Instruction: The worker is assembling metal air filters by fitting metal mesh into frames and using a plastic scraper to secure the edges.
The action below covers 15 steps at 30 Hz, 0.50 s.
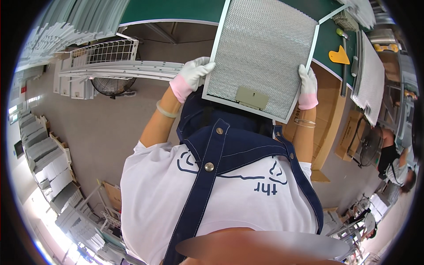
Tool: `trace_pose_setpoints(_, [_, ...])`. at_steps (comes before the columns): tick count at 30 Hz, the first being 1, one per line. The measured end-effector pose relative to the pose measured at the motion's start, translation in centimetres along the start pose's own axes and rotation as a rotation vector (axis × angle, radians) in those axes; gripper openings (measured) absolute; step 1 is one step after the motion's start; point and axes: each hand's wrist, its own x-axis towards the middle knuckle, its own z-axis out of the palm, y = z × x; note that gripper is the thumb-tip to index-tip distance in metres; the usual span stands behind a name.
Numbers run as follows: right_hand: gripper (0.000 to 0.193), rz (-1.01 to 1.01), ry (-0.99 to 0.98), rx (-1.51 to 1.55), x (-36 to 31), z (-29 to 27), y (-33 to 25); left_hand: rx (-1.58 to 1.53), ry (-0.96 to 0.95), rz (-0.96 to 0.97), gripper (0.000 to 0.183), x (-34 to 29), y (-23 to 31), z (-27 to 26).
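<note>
A silver metal mesh panel (265, 48) in a thin white frame is held up in front of my body, its far part over the green worktable. My left hand (192, 76), in a white glove with a pink cuff, pinches the panel's left edge. On the opposite edge my right hand (308, 85), gloved the same way, has its fingers against the frame. Its thumb is partly hidden. A small grey rectangular plate (251, 98) sits on the mesh along the near frame edge.
On the green table (172, 11) at right lie a hammer (344, 81) and a yellow scraper (339, 55). Bare mesh sheets (370, 77) stand beside them. White frame strips (128, 68) extend leftward near a floor fan (112, 86). A cardboard box (329, 115) is below right; other people work farther right.
</note>
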Motion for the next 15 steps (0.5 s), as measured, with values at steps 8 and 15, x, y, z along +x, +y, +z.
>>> trace_pose_setpoints(8, [0.040, 0.012, -0.028, 0.042, 0.1, 0.0, -0.3, 0.191, 0.008, 0.003, 0.029, 0.8, -0.8, -1.6])
trace_pose_setpoints(15, [0.034, 0.017, 0.044, 0.026, 0.0, 0.2, -0.4, 0.365, 0.107, 0.130, 0.025, 0.0, 0.5, -0.2])
